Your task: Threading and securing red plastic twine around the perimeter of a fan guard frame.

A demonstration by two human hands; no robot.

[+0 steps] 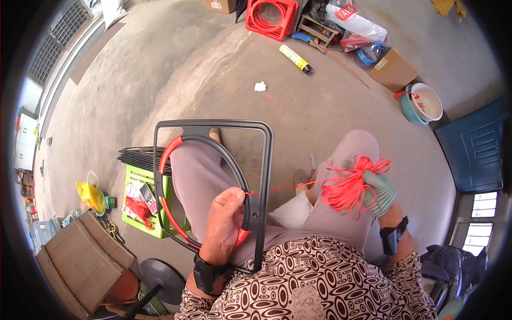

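Note:
A black frame, square outside with a round ring inside, rests on my lap. Parts of the ring are wrapped in red cord. My left hand, bare, grips the ring's right side where a red wrapped stretch begins. A taut strand of red cord runs from there to a loose bundle of red cord. My right hand, in a green glove, holds that bundle above my right knee.
A green stool on my left carries red cord and a small phone, with a stack of black frames behind it. A cardboard box sits lower left. Red frames, a yellow can, a box and basins lie farther off.

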